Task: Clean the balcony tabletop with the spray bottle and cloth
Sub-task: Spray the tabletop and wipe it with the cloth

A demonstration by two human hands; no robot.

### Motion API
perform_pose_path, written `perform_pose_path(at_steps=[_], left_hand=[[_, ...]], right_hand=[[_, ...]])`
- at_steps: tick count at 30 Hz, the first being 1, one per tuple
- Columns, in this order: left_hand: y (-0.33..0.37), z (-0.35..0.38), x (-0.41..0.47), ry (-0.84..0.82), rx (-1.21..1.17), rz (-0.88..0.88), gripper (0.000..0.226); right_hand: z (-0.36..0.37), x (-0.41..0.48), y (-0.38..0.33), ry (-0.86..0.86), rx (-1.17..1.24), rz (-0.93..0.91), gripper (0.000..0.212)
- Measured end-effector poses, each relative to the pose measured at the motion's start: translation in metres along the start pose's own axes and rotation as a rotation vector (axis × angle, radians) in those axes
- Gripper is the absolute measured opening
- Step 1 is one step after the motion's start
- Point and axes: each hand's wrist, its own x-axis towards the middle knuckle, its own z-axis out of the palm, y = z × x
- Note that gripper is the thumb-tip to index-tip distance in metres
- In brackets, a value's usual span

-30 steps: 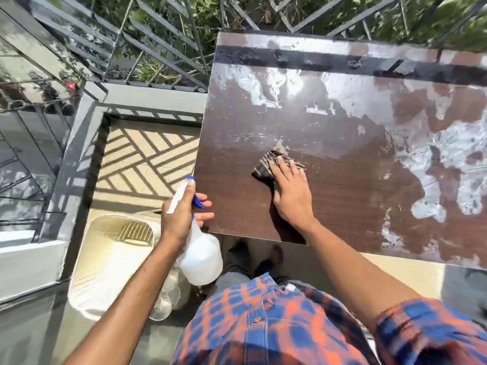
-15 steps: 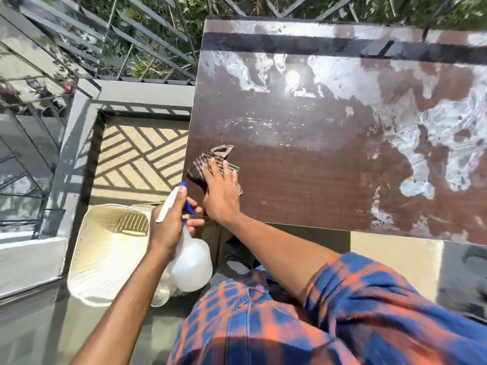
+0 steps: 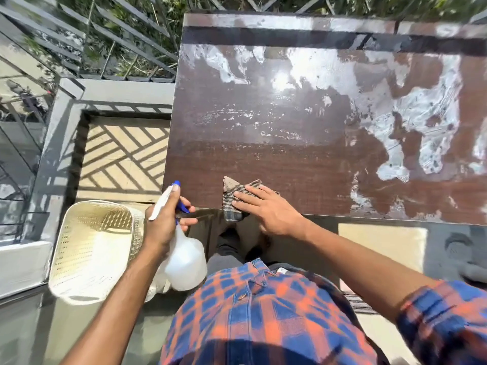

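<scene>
A dark brown tabletop (image 3: 303, 159) fills the upper right, smeared with white foam across its far and right parts. My right hand (image 3: 266, 209) presses flat on a checked cloth (image 3: 230, 193) at the table's near edge, where part of the cloth hangs over. My left hand (image 3: 164, 217) grips a white spray bottle (image 3: 184, 262) with a blue trigger, held just off the table's near left corner, nozzle up.
A cream perforated basket (image 3: 89, 248) stands on the floor to the left, below the bottle. A grey metal railing (image 3: 105, 46) runs along the left and far sides. My plaid shirt (image 3: 263, 317) fills the bottom.
My right hand has dragged the cloth from the table's left edge rightward and down to the near edge. The bottle hand has stayed by the corner.
</scene>
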Motion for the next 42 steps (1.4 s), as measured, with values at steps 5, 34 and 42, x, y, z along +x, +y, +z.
perform_pose_path(at_steps=[5,34,42], left_hand=[[0.002,0.035,-0.002,-0.099,0.059,0.012,0.044],[0.174,0.06,0.201,-0.026,0.24,0.068,0.034],[0.175,0.056,0.226,-0.062,0.164,-0.009,0.039]], right_hand=[[0.003,-0.106,0.052,0.203,0.045,0.349,0.066],[-0.143,0.116,0.079,0.873,0.747,0.875,0.033],[-0.137,0.125,0.082,0.855,0.773,0.925,0.033]])
